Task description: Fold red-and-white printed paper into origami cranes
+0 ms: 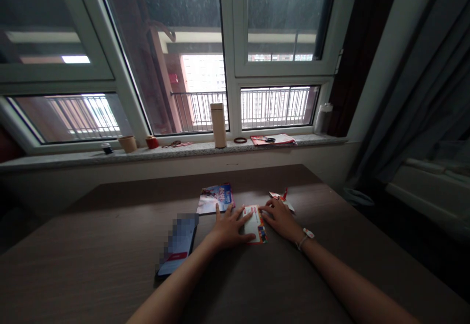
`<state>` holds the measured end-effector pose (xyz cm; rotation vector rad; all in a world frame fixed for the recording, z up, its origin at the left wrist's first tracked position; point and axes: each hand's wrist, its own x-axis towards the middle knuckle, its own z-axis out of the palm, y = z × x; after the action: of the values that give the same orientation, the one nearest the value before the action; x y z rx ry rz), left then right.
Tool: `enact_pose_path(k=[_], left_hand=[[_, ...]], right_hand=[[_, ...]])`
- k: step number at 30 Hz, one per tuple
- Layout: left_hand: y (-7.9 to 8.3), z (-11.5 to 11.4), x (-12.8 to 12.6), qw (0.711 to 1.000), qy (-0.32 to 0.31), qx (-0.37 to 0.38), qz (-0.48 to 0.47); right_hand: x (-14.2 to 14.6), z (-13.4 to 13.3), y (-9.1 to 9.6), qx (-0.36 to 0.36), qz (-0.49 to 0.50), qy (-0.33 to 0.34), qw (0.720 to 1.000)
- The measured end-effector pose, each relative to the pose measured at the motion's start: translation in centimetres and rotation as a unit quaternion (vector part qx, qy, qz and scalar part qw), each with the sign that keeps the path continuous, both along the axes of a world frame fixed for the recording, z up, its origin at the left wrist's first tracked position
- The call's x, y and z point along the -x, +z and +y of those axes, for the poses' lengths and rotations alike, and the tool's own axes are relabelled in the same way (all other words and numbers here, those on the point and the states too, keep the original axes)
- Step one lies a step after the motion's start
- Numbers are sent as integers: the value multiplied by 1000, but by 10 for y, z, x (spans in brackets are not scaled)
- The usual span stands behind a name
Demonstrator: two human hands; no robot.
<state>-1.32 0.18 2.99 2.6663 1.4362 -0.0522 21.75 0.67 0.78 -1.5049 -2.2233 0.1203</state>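
My left hand (228,226) lies flat with fingers spread on the left part of a small white printed paper (256,223) on the dark wooden table (110,245). My right hand (281,219) rests on the paper's right edge, fingers bent down onto it; a white band sits on that wrist. Just beyond my right hand lies a small folded red-and-white paper piece (281,197). A colourful leaflet (216,198) lies just past my left hand. A phone (178,245) lies to the left of my left forearm.
On the windowsill stand a tall beige flask (219,125), a brown cup (128,144), a red cup (152,142), a frosted jar (323,118), and red papers with scissors (272,140). A grey curtain (422,94) hangs at the right.
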Motion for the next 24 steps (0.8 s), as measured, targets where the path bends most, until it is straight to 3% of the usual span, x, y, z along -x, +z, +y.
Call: enact_pose_path(k=[12, 24], left_hand=[[1, 0, -2, 1000, -1, -1, 4], [2, 1, -1, 1000, 2, 6, 6]], right_hand=[[-2, 6, 4, 15, 3, 4, 1000], [-12, 3, 12, 87, 8, 43, 995]])
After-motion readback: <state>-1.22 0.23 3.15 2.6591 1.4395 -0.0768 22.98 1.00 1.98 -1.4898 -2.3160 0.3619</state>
